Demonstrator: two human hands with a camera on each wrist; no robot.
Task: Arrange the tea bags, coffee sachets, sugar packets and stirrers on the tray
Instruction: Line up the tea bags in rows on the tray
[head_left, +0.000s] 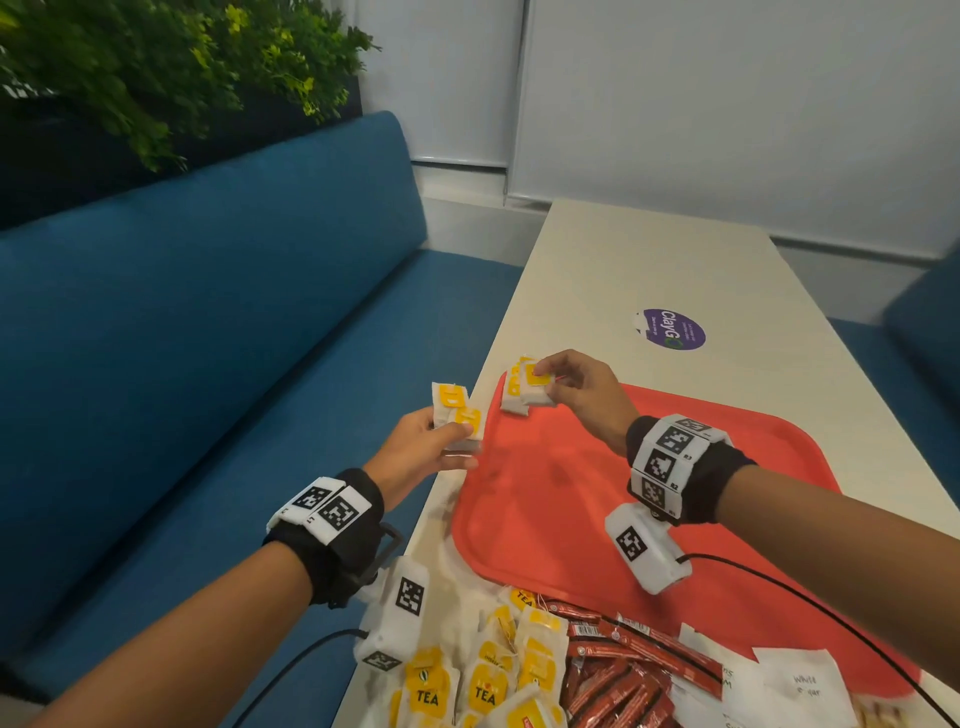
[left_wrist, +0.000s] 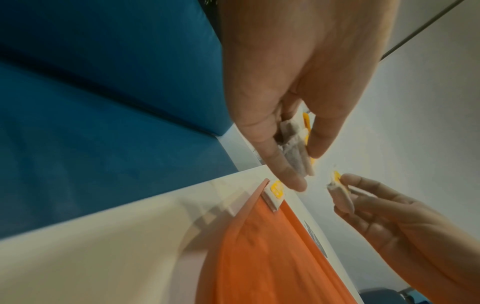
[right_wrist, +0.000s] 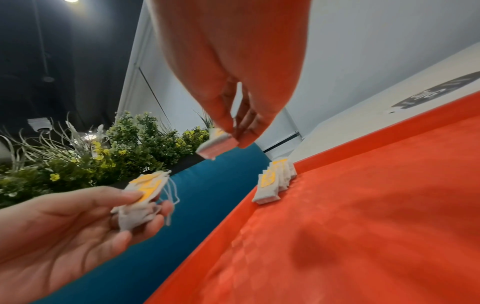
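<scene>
An orange-red tray (head_left: 597, 499) lies on the white table. A short row of white tea bags with yellow tags (right_wrist: 274, 181) leans against its far left corner. My left hand (head_left: 421, 447) hovers just left of the tray and grips a small bunch of tea bags (head_left: 457, 410) (right_wrist: 141, 197) between thumb and fingers. Above the tray's far left corner, my right hand (head_left: 576, 387) pinches one tea bag (head_left: 535, 387) (right_wrist: 217, 144) by its top, a little above the row.
A heap of tea bags (head_left: 483, 675), red sachets (head_left: 634, 660) and white sugar packets (head_left: 800, 686) lies at the near end of the table. A purple sticker (head_left: 672, 328) sits beyond the tray. A blue sofa (head_left: 208, 364) runs along the left.
</scene>
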